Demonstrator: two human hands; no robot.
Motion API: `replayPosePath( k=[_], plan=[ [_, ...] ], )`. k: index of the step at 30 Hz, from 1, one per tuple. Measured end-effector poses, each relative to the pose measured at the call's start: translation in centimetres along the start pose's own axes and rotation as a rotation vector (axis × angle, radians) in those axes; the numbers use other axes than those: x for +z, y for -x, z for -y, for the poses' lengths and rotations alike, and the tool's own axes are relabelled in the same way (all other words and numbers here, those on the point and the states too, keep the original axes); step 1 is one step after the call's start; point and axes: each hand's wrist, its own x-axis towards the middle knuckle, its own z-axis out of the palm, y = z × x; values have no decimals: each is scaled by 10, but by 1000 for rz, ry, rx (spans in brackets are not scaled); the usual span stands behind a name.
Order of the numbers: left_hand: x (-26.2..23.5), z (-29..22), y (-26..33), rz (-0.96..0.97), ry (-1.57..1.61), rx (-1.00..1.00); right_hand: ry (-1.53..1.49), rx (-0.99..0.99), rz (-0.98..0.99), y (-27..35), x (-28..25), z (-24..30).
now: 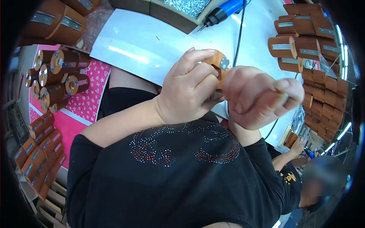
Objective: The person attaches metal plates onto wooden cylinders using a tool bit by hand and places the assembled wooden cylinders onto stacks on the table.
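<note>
My left hand is closed round an orange-brown wooden piece with a small metal plate on its end. The fingers hide most of the piece. Right beside it is my right hand, raised close to the camera with its fingers curled and the thumb and fingertips pinched together. Whatever may be between those fingertips is too small and blurred to make out. Both hands are over the white worktop, in front of my black top.
A box of small metal screws stands at the far edge, with a blue electric screwdriver beside it and its black cable crossing the worktop. Brown wooden cylinders are stacked left and right. A co-worker sits at the lower right.
</note>
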Motion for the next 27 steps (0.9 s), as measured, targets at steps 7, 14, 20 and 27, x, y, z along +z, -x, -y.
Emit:
replayPosePath(
  k=[7, 14, 20, 27],
  plan=[
    [-9, -6, -5, -63, 72, -7, 459, -7, -16, 5, 18, 11],
    [-81, 4, -28, 595, -259, 138, 424, -160, -303, -14, -4, 66],
    [-36, -14, -10, 195, -358, -76, 351, 8, -338, 0, 16, 46],
    [-23, -5, -2, 42, -211, 42, 276, 50, -328, -3, 24, 36]
  ],
)
